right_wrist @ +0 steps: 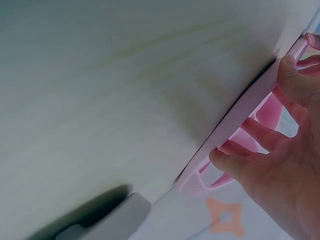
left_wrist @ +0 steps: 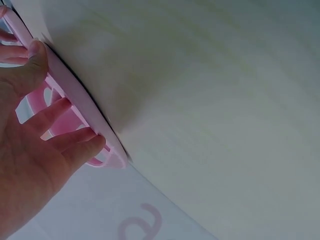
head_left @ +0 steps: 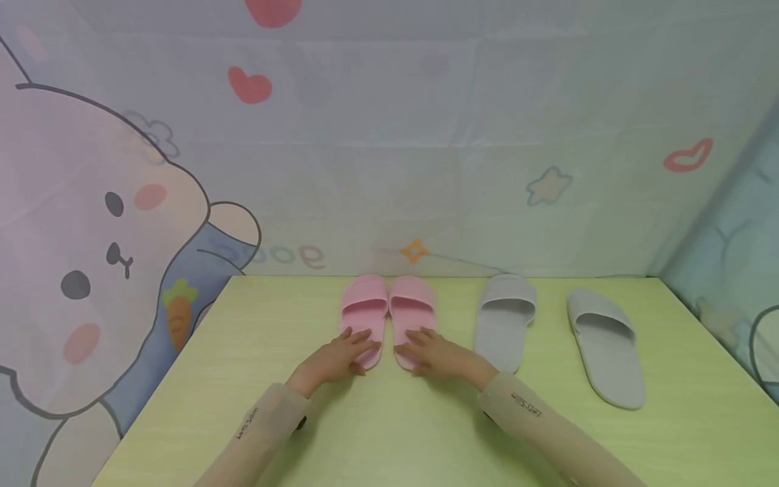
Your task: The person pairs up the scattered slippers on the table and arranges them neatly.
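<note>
Four slippers in all: two pink slippers and two grey slippers, on one pale green table. One person's two hands are here, one left hand and one right hand, with two sleeves. The backdrop shows one large cartoon animal, one carrot and one orange four-pointed star.

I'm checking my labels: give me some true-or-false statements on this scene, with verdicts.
1. The gray slippers touch each other. False: a gap separates them.
2. The left hand touches the left pink slipper. True.
3. The right hand reaches into a gray slipper. False: it touches the right pink slipper.
4. The pink slippers lie closer together than the gray ones. True.
5. The tabletop is dark brown. False: it is yellow-green.
</note>
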